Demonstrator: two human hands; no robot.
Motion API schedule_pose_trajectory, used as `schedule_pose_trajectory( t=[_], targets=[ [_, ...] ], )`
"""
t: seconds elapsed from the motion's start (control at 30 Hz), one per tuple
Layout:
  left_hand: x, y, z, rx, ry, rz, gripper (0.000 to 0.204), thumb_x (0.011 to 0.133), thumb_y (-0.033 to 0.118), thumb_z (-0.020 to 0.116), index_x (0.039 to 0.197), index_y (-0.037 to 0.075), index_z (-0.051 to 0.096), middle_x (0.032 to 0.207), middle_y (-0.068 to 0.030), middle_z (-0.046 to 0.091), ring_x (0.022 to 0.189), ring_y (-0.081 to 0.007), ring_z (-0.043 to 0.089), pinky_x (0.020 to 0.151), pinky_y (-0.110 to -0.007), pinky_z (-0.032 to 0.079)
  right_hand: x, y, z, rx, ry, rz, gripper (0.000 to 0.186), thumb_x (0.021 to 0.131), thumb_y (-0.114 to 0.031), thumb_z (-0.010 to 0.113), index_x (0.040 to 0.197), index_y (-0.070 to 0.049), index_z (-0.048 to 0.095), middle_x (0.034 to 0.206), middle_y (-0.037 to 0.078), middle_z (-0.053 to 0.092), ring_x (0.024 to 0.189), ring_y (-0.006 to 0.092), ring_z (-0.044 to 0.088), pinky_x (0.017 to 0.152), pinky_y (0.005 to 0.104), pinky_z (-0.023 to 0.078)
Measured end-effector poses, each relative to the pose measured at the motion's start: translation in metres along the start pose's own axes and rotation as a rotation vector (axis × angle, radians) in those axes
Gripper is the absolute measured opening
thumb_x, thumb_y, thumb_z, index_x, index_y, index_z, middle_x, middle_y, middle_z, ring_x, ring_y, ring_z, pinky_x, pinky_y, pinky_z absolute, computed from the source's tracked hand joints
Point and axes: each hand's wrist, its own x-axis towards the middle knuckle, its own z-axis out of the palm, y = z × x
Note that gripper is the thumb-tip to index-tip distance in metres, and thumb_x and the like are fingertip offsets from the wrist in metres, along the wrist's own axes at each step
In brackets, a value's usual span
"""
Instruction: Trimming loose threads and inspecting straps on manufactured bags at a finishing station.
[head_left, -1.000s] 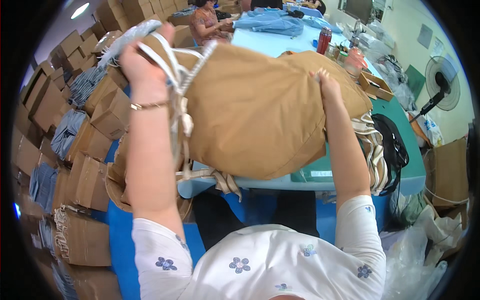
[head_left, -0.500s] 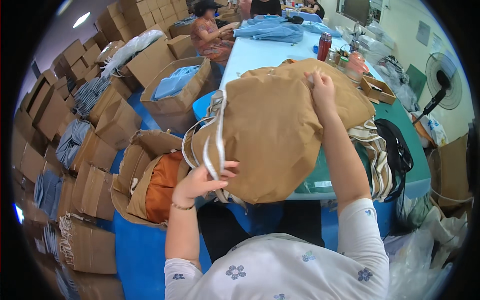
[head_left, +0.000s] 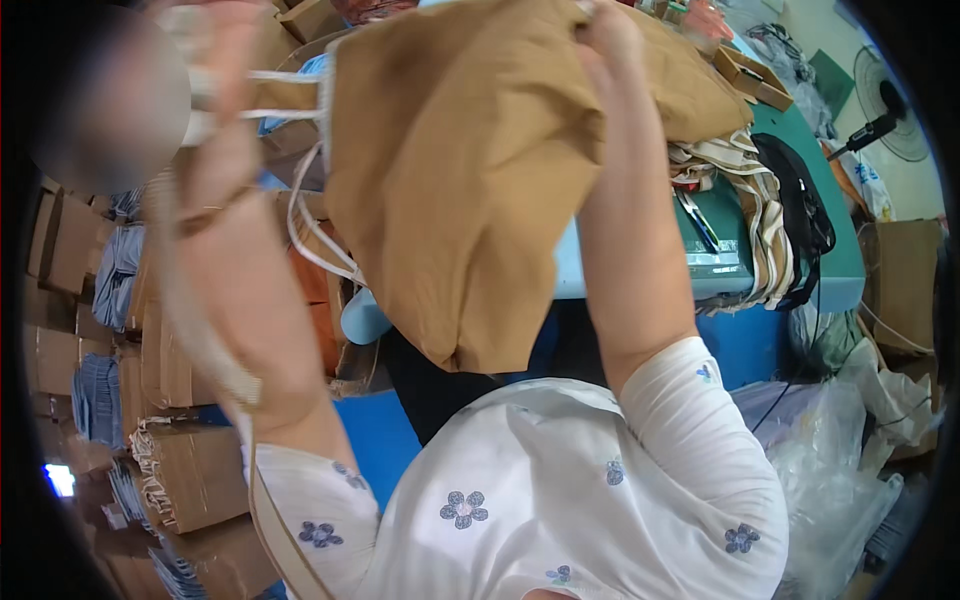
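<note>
A large tan cloth bag (head_left: 450, 180) with a white-trimmed edge hangs raised in front of me, its lower corner bunched over the table's near edge. My right hand (head_left: 612, 40) is closed on the cloth near its top. White straps (head_left: 285, 95) run taut from the trimmed edge to my raised left hand (head_left: 225, 75), which seems closed around them, though motion smears its fingers. A pale strap (head_left: 205, 330) dangles in front of my left forearm. Close by, a blurred rounded shape (head_left: 110, 105) covers the upper left; I cannot make out what it is.
On the green table (head_left: 825, 250) at right lie a heap of white-edged tan straps (head_left: 765, 210), a black bag (head_left: 800, 220), scissors (head_left: 700, 222) and a small wooden box (head_left: 755, 78). Cartons (head_left: 190, 470) line the left. A fan (head_left: 885, 115) and clear plastic bags (head_left: 830, 450) are at right.
My left hand has swung up and to the left, pulling the straps out from the bag. The bag has moved left and up, with my right hand still gripping it. My view has tilted downward.
</note>
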Motion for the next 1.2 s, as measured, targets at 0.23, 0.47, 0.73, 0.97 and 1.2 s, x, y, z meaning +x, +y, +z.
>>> schedule_pose_trajectory(
  t=[0.23, 0.47, 0.73, 0.97, 1.2],
  targets=[
    [-0.127, -0.257, -0.059, 0.418, 0.656, -0.256, 0.033, 0.086, 0.01, 0.045, 0.115, -0.003, 0.051, 0.1, -0.0118, 0.06, 0.083, -0.0204, 0.061, 0.083, -0.036, 0.051, -0.01, 0.007, -0.131, -0.545, 0.0, -0.097, 0.025, 0.095, -0.017, 0.052, 0.09, 0.006, 0.057, 0.083, 0.012, 0.065, 0.074, 0.0173, 0.064, 0.07, 0.0265, 0.049],
    [-0.234, -0.236, -0.03, 1.055, 0.946, 0.062, 0.016, 0.088, 0.002, 0.053, 0.103, 0.003, 0.055, 0.081, -0.0055, 0.058, 0.063, -0.0083, 0.05, 0.056, -0.02, 0.039, 0.0, 0.001, -0.199, -0.731, 0.007, -0.178, 0.021, 0.096, -0.018, 0.052, 0.091, 0.002, 0.047, 0.083, 0.012, 0.065, 0.075, 0.0165, 0.065, 0.072, 0.0278, 0.05],
    [-0.295, -0.271, -0.051, 0.794, 1.069, -0.191, 0.043, 0.084, -0.001, 0.059, 0.125, 0.002, 0.047, 0.115, -0.0055, 0.056, 0.103, -0.0133, 0.054, 0.088, -0.029, 0.044, -0.04, 0.003, -0.118, -1.056, 0.066, -0.699, 0.02, 0.094, -0.018, 0.055, 0.089, -0.001, 0.047, 0.079, 0.009, 0.065, 0.069, 0.017, 0.065, 0.063, 0.0312, 0.049],
    [-0.206, -0.162, 0.007, 1.833, 0.858, 0.472, 0.024, 0.087, 0.0, 0.056, 0.11, 0.002, 0.05, 0.1, -0.0033, 0.056, 0.088, -0.012, 0.053, 0.08, -0.027, 0.045, -0.061, -0.036, -0.063, -0.745, -0.017, -1.081, 0.019, 0.094, -0.018, 0.056, 0.087, -0.002, 0.048, 0.08, 0.009, 0.064, 0.073, 0.0151, 0.064, 0.061, 0.0281, 0.049],
    [-0.221, -0.155, -0.014, 1.696, 0.851, 0.108, 0.028, 0.082, 0.002, 0.061, 0.108, 0.001, 0.052, 0.096, -0.0037, 0.053, 0.084, -0.0112, 0.051, 0.078, -0.025, 0.044, -0.088, 0.026, -0.131, -1.297, 0.119, -0.769, 0.016, 0.09, -0.019, 0.057, 0.091, -0.005, 0.05, 0.082, 0.014, 0.062, 0.073, 0.0351, 0.06, 0.063, 0.0415, 0.047]
  ],
)
